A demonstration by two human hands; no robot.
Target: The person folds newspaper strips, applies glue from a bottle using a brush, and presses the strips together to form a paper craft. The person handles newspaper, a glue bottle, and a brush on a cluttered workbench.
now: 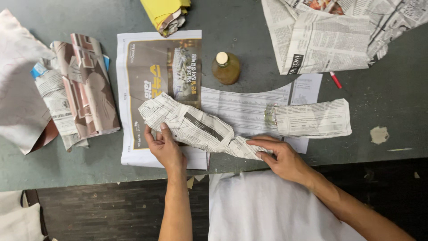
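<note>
Both hands work a crumpled newspaper wrap [196,127] lying near the front edge of the grey surface [392,111]. The left hand [166,149] pins its left end, thumb pressed on top and fingers curled under the paper. The right hand [281,158] rests flat-fingered on the twisted right end, pressing rather than gripping. The wrap lies across a flat printed newspaper sheet [156,67]. Just beyond it stands a small amber bottle [226,68] with a pale cap. A red pen [335,80] lies farther right, and folded paper bundles [80,89] sit at the left.
</note>
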